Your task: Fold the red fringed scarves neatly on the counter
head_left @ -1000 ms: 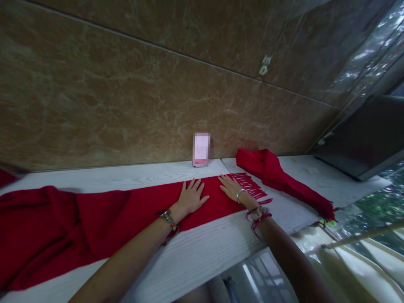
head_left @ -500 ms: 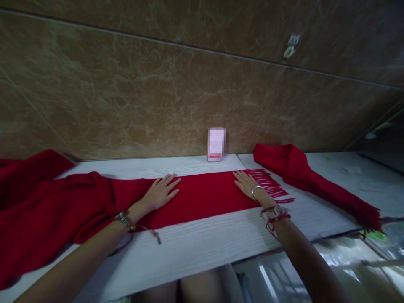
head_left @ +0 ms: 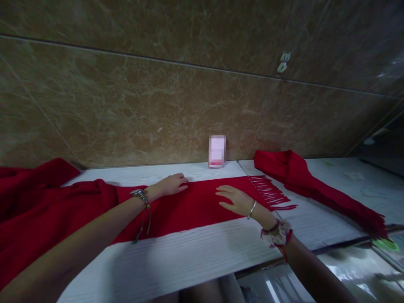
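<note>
Red scarf under left hand and right hand — touching, perhaps.

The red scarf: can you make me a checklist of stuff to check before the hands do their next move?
1. Red scarf flat between the hands: ok, it looks smooth there.
2. Left part of the scarf flat too: not ok, it is bunched in folds.
3. Fringe spread out: ok, the strands fan out on the white wood-grain tabletop.
4. Left hand gripping the far edge: cannot tell, its fingers are at that edge, but their grip is hidden.
5. Right hand pressing the scarf: cannot tell, it is over the cloth near the fringe.
6. Pixelated pinkish object off the scarf: ok, white tabletop shows between them.
</note>
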Available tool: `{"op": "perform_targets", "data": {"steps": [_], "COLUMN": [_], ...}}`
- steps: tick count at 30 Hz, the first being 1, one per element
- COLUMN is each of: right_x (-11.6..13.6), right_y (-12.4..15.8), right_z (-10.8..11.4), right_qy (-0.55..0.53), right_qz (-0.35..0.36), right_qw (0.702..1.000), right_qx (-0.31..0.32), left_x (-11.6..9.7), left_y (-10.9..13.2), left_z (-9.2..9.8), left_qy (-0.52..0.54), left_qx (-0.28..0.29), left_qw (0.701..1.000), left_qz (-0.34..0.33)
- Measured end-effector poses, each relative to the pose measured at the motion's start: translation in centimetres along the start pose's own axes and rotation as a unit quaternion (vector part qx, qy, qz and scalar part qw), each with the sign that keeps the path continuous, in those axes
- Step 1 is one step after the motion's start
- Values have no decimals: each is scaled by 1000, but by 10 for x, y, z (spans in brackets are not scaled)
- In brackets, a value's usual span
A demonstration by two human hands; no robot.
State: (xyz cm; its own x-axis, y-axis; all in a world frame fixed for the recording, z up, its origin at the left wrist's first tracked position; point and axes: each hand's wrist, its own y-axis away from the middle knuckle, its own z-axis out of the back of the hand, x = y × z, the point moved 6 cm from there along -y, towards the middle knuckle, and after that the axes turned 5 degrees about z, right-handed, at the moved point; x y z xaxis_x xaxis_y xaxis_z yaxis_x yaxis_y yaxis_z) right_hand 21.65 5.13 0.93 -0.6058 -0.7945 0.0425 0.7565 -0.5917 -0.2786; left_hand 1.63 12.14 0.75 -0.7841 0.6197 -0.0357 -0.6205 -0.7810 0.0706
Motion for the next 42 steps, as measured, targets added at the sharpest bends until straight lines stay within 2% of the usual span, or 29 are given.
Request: {"op": "perform_targets", "data": {"steps": [3,6,9,14,18,24,27,30,34,37,42], "right_x": [43,67,72,73,83,102,104,103,103,104,106], "right_y": [-15,-22,-24,-22,-26,-35,-38,-40,-39,-34,-25], "right_z": [-10,-22,-29,-33,-29,-24,-24,-26,-25,-21,-19], "right_qy": [-36,-34,-20,11,24,74,98,116,159,192,206], "right_qz": [59,80,86,130,158,122,96,77,71,88,132], "right_qw": [996,992,992,988,983,984,986,988,985,975,964], "right_qx": [63,92,90,88,86,110,100,63,-16,-65,-101], "left_x": [6,8,5,11,25,23,18,18,20,20,18], "left_y": [-15,-14,4,40,47,20,2,-15,-36,-48,-59], "left_z": [-5,-17,-29,-36,-35,-18,-11,-11,-16,-17,-15], "left_qy": [-2,1,7,31,44,103,123,140,183,227,307], "left_qx": [15,7,-20,-59,-54,-40,-32,-26,0,25,65], "left_qw": [1000,999,999,998,997,993,992,990,983,973,948], "left_qz": [10,36,37,-21,-40,-32,-21,-5,24,34,42]}}
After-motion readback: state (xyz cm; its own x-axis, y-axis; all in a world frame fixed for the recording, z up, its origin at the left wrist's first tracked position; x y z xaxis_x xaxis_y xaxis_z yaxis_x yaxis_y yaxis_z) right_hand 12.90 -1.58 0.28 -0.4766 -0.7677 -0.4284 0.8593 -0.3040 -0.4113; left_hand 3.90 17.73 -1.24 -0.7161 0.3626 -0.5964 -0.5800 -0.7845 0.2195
